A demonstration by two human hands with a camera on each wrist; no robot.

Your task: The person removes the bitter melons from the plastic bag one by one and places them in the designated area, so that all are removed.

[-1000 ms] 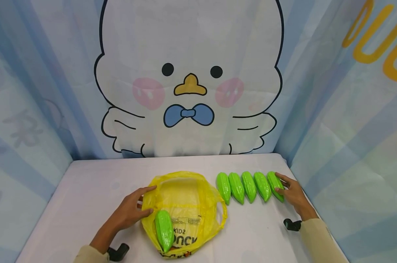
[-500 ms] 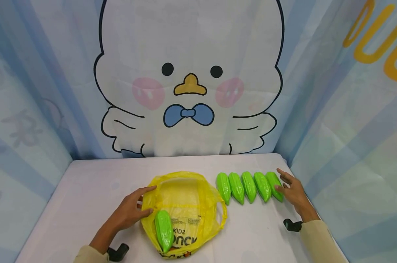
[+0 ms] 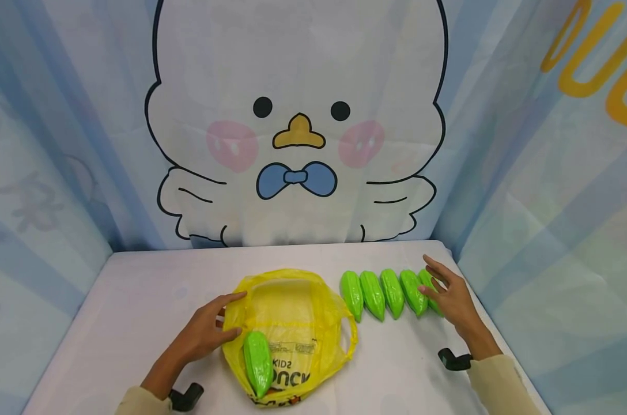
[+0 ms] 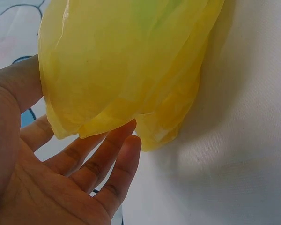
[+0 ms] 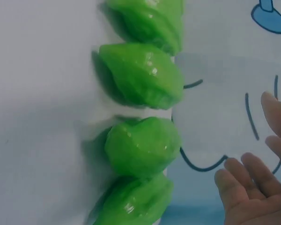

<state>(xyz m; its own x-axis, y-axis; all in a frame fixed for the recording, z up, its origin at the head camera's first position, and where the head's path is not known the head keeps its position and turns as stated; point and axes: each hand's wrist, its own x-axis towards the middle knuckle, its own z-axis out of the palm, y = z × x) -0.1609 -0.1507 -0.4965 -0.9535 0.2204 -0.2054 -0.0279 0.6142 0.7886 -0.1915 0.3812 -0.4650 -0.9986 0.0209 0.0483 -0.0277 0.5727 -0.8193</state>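
A yellow plastic bag [image 3: 326, 340] lies with its mouth spread on the white table. One glossy green bitter gourd [image 3: 258, 364], apparently a toy, lies inside near its front left. My left hand [image 3: 201, 331] touches the bag's left rim with fingers spread; in the left wrist view its fingertips [image 4: 129, 143] rest loosely at the yellow film. To the right of the bag, several similar gourds [image 3: 373, 295] stand in a row, pointed ends toward me. Above the row's right end hovers my right hand [image 3: 454, 300], fingers extended and holding nothing, partly covering the rightmost gourd [image 3: 426, 278].
The white tabletop [image 3: 153, 300] meets a cloth backdrop [image 3: 298, 219] with a cartoon chick at its far edge. Blue-and-white cloth hangs along both sides, the right one close to my right arm. A dark wrist camera [image 3: 454, 359] sits at my right wrist.
My right hand has come off the rightmost gourd, lifted, and shifted left over the row's end. My left hand and the bag stay in place.
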